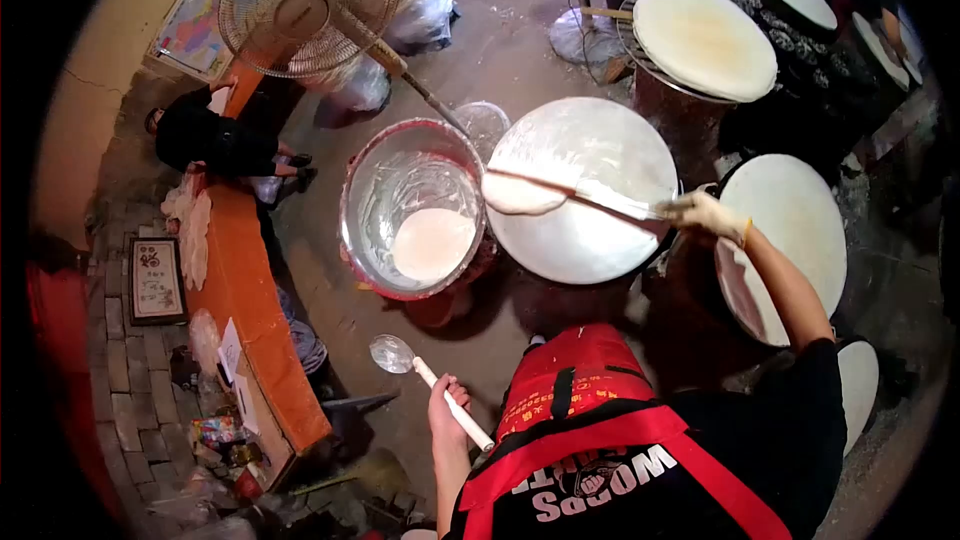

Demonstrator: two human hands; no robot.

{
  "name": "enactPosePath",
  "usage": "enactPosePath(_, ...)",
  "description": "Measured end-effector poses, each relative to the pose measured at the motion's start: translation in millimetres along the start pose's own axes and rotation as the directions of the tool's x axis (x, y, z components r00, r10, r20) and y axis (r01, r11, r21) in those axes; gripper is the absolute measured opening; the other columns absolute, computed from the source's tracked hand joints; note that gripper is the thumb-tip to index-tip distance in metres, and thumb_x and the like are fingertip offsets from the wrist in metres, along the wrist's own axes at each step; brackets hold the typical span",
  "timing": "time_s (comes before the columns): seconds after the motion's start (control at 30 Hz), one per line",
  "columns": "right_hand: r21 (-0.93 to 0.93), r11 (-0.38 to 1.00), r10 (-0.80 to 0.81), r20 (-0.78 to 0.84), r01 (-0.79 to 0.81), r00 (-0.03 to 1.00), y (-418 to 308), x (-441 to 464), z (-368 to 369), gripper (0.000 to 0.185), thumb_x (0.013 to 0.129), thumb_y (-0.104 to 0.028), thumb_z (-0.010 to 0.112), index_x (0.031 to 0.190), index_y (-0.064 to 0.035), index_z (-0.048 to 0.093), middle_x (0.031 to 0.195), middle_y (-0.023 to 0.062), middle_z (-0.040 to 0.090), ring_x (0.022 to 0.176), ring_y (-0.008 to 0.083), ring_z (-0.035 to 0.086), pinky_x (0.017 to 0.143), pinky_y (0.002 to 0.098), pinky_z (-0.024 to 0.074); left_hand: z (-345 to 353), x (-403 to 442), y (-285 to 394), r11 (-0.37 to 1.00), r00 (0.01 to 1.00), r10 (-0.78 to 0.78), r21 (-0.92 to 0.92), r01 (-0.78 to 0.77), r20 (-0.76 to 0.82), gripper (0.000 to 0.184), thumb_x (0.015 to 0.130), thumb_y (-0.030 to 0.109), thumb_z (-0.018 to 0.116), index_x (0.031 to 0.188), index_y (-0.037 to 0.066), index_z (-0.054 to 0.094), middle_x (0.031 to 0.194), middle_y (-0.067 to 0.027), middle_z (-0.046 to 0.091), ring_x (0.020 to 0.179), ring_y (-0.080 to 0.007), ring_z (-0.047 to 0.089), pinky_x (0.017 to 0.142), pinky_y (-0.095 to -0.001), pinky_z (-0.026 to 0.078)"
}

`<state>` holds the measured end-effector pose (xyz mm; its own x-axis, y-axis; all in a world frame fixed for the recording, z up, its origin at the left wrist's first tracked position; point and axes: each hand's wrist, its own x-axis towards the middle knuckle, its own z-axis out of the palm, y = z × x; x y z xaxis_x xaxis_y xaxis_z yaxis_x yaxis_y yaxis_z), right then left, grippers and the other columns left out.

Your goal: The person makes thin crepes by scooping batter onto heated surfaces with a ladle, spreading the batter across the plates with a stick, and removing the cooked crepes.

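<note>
My left hand [452, 402] is wrapped round the white handle of a ladle [391, 353], whose round metal bowl hangs over the floor. My right hand [705, 214], in a pale glove, grips a long thin spreader [612, 202] that reaches left across a large round griddle [590, 255]. Thick white batter [522, 196] lies at the griddle's left side, against the blade. Left of the griddle stands a big metal pot [352, 215] with pale batter [435, 243] in its bottom.
A standing fan [310, 10] leans in from the upper left. Round flatbreads lie on a rack [705, 40] and on another griddle [800, 230] to the right. Behind an orange counter [235, 285] is another person [205, 135]. A second person's arm [888, 20] shows at the upper right.
</note>
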<state>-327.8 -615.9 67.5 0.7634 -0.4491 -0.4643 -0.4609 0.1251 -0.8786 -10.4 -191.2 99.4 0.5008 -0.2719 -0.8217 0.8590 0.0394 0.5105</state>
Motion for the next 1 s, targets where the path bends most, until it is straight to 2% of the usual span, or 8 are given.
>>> enactPosePath(0.1, 0.182, 0.978, -0.061, -0.222, 0.103, 0.973, -6.2, 28.1, 17.3, 0.041, 0.086, -0.021, 0.054, 0.124, -0.0058, 0.054, 0.058, -0.0036, 0.049, 0.041, 0.0047, 0.035, 0.037, 0.0215, 0.028, -11.1, -4.2, 2.5, 0.999, 0.999, -0.035, 0.003, 0.035, 0.005, 0.014, 0.085, 0.014, 0.057, 0.076, 0.005, 0.049, 0.059, 0.0018, 0.039, 0.046, -0.007, 0.036, 0.039, -0.0183, 0.032)
enactPosePath(0.23, 0.072, 0.983, -0.166, -0.034, 0.169, 0.985, 30.7, 3.5, 36.0, 0.042, 0.082, -0.01, 0.052, 0.122, -0.0013, 0.054, 0.088, -0.0026, 0.062, 0.062, 0.0032, 0.045, 0.057, 0.02, 0.0396, -0.5, -6.2, 12.3, 0.986, 1.0, -0.022, 0.164, 0.024, -0.01, 0.016, 0.084, 0.016, 0.057, 0.075, 0.006, 0.049, 0.058, 0.0025, 0.039, 0.046, -0.0076, 0.037, 0.041, -0.0197, 0.034)
enactPosePath(0.3, 0.048, 0.991, 0.128, -0.021, -0.127, 0.992, -8.8, -67.0, 52.2, 0.041, 0.082, -0.008, 0.051, 0.123, -0.0008, 0.054, 0.09, -0.0019, 0.062, 0.063, 0.0031, 0.045, 0.059, 0.0183, 0.0389, 1.3, 7.7, 17.7, 0.961, 1.0, 0.005, 0.275, -0.005, -0.001, 0.016, 0.084, 0.017, 0.057, 0.075, 0.007, 0.05, 0.057, 0.0026, 0.038, 0.047, -0.0079, 0.037, 0.042, -0.021, 0.036)
enactPosePath(0.4, 0.234, 0.964, 0.157, -0.104, -0.129, 0.982, 46.3, -95.9, 72.9, 0.041, 0.083, -0.013, 0.057, 0.124, -0.007, 0.055, 0.117, 0.0094, 0.06, 0.102, 0.0137, 0.055, 0.089, 0.0264, 0.0424, 13.4, 25.1, 28.4, 0.932, 0.996, -0.035, 0.363, 0.005, 0.076, 0.015, 0.084, 0.018, 0.058, 0.075, 0.007, 0.052, 0.058, 0.0012, 0.042, 0.05, -0.0107, 0.043, 0.045, -0.0229, 0.039)
enactPosePath(0.5, 0.261, 0.957, 0.02, -0.501, 0.129, 0.865, 74.0, -72.6, 123.3, 0.041, 0.083, -0.016, 0.061, 0.121, -0.0029, 0.056, 0.116, 0.0096, 0.06, 0.101, 0.0127, 0.054, 0.087, 0.0242, 0.042, 22.2, 54.9, 45.2, 0.92, 0.977, -0.122, 0.39, 0.044, 0.176, 0.012, 0.083, 0.016, 0.06, 0.08, 0.005, 0.055, 0.066, -0.0018, 0.052, 0.06, -0.0141, 0.054, 0.056, -0.0235, 0.049)
enactPosePath(0.7, 0.376, 0.924, 0.237, -0.438, -0.063, 0.867, 66.5, -155.9, 234.5, 0.036, 0.084, -0.009, 0.056, 0.119, -0.0021, 0.058, 0.078, -0.0082, 0.051, 0.064, 0.0017, 0.04, 0.057, 0.0182, 0.0335, 18.3, 96.1, 88.5, 0.824, 0.944, -0.159, 0.566, -0.033, 0.287, 0.009, 0.085, 0.013, 0.059, 0.089, 0.005, 0.058, 0.083, -0.0034, 0.061, 0.079, -0.0138, 0.059, 0.072, -0.0261, 0.051)
enactPosePath(0.9, 0.774, 0.575, 0.517, -0.594, 0.264, 0.617, -25.0, -65.6, 374.7, 0.041, 0.092, -0.04, 0.047, 0.128, -0.0207, 0.049, 0.05, -0.0066, 0.026, 0.037, 0.0063, 0.025, 0.034, 0.0238, 0.0213, -45.3, 140.6, 129.6, 0.742, 0.941, -0.143, 0.663, -0.103, 0.307, 0.011, 0.084, 0.012, 0.059, 0.093, 0.006, 0.06, 0.086, -0.0012, 0.061, 0.087, -0.0109, 0.058, 0.082, -0.0274, 0.047)
enactPosePath(1.0, 0.69, 0.567, 0.297, -0.681, 0.45, 0.669, -68.0, 76.8, 404.3, 0.051, 0.091, -0.05, 0.045, 0.127, -0.0148, 0.047, 0.05, -0.0071, 0.026, 0.038, 0.0057, 0.026, 0.036, 0.0233, 0.024, -78.8, 127.1, 157.0, 0.79, 0.951, -0.151, 0.612, -0.046, 0.268, 0.009, 0.078, 0.015, 0.065, 0.083, 0.007, 0.063, 0.091, 0.0026, 0.054, 0.089, -0.0066, 0.049, 0.087, -0.0241, 0.039)
